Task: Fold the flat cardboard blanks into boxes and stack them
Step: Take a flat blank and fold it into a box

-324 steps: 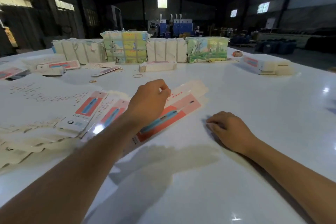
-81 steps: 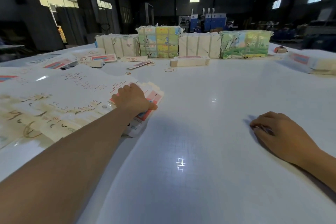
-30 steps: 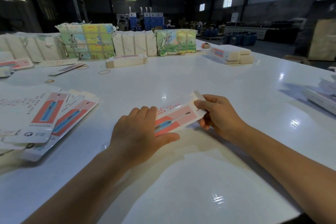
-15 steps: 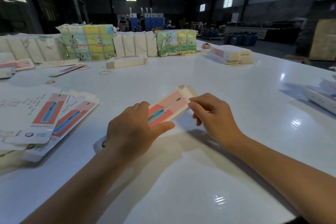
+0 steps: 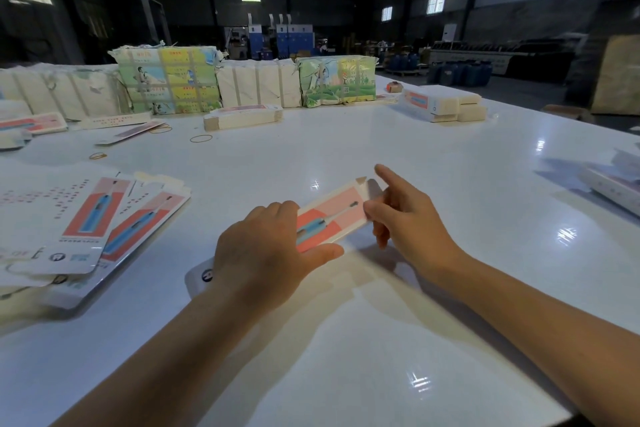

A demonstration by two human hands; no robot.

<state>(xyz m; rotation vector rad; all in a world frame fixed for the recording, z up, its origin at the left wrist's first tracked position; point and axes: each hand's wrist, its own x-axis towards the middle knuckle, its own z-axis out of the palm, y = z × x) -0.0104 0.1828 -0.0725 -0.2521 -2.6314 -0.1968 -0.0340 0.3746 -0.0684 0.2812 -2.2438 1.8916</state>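
- The left hand is closed around the near end of a long box. Its fingers go over the top and its thumb presses the near side.
- The box is pink and red with a blue toothbrush picture on it. It sits in the middle of the white counter, right in front of the person.
- The right hand is at the far end of the box. Its thumb touches the top of the box near that end, and its first finger sticks out straight. The other fingers curl down loosely. I cannot tell if they grip the box.
- A small flap stands up at the far end of the box.
- A pile of flat blanks lies on the counter to the left, well apart from the hands.
- A stack of made boxes sits far away on the right.
- Rubber bands lie on the counter farther back.
- Tied bundles stand in a row at the far side of the counter.
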